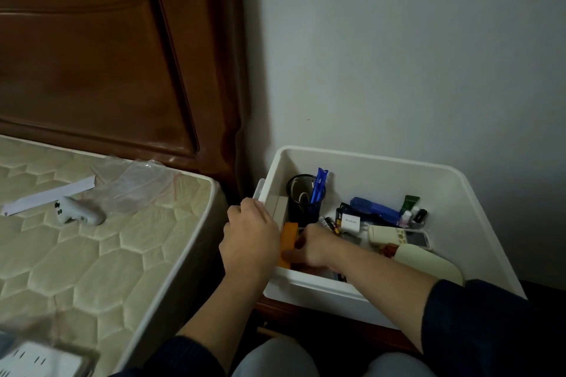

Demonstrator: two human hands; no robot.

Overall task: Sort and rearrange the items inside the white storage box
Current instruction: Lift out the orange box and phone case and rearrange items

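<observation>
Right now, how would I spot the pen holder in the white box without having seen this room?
Find the white storage box against the wall, right of the bed. In its far left corner stands the black mesh pen cup. It is the only upright cylinder there, with blue pens sticking out the top.

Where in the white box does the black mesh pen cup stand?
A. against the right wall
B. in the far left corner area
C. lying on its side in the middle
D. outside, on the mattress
B: the black mesh pen cup stands upright near the far left corner of the white box, blue pens inside.
</observation>
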